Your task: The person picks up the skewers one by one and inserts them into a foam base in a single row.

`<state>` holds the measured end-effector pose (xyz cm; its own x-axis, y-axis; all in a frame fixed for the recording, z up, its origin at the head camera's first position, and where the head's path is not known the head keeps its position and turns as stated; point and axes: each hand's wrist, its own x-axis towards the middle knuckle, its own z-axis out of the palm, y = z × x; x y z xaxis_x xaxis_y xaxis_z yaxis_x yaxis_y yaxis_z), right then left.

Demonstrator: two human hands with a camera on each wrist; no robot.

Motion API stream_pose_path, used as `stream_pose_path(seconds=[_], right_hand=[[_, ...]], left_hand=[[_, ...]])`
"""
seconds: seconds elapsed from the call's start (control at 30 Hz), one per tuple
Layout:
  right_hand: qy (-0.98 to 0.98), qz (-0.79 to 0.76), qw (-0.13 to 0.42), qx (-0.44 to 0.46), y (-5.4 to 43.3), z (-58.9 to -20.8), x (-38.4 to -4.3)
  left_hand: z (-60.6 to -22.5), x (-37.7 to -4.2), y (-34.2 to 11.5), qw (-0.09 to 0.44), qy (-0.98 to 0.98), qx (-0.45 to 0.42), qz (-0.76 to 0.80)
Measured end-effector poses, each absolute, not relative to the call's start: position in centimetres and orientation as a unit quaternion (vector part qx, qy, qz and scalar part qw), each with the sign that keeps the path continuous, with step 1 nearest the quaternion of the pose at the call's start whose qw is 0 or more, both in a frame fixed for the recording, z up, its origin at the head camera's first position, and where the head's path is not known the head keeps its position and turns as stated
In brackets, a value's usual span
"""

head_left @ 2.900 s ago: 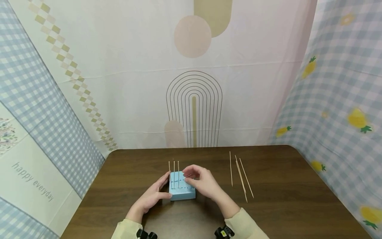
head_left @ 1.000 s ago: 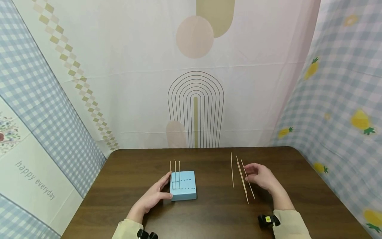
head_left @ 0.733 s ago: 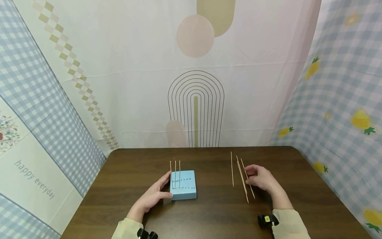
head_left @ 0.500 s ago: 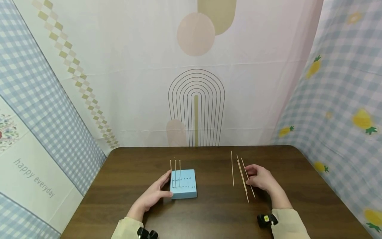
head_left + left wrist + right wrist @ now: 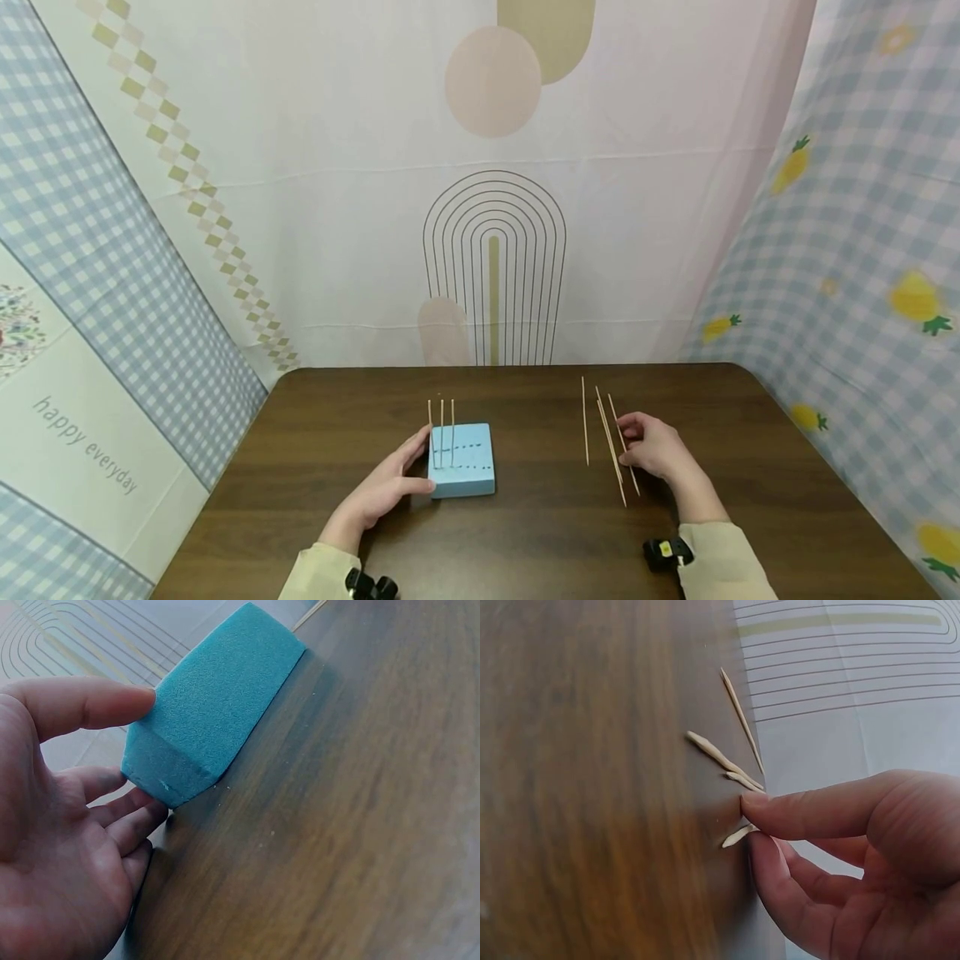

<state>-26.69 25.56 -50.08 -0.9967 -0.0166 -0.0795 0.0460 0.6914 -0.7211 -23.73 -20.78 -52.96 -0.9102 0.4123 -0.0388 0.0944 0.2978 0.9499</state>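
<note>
1. Cream sleeves (image 5: 726, 567) are coming in at the near edge, with black wrist gadgets (image 5: 667, 552) sitting at the cuffs.
2. Right hand (image 5: 654, 446): thumb and forefinger are pinching around the rightmost loose stick (image 5: 613, 410), which is lying on the brown table (image 5: 525, 517) and running between their tips. How firmly, I honestly can't tell.
3. Left hand (image 5: 386, 492) is lying spread against the blue block (image 5: 468, 457), thumb pressing at the near left corner, the other fingers resting along the left side.
4. Change-wise, the right hand is now hanging out at the loose sticks instead of working over the block like in the oldest frame. Left one is staying put.
5. Block is showing two rows of little holes, and three upright sticks (image 5: 441, 433) are standing in its left part, looks like the nearer row.
6. Just left of the pinched one, a close pair of sticks (image 5: 610, 442) is lying, and a lone stick (image 5: 585, 421) is lying further left.
7. Way back, a white cloth (image 5: 337, 267) with printed arches is hanging behind everything.
</note>
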Motion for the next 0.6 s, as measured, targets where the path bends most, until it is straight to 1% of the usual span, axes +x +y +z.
stream_pose_path(seconds=[0.6], right_hand=[[0.923, -0.381, 0.045, 0.017, 25.48, -49.96, -26.63]], left_hand=[[-53.07, -23.92, -20.76, 0.146, 0.79, 0.16, 0.574]])
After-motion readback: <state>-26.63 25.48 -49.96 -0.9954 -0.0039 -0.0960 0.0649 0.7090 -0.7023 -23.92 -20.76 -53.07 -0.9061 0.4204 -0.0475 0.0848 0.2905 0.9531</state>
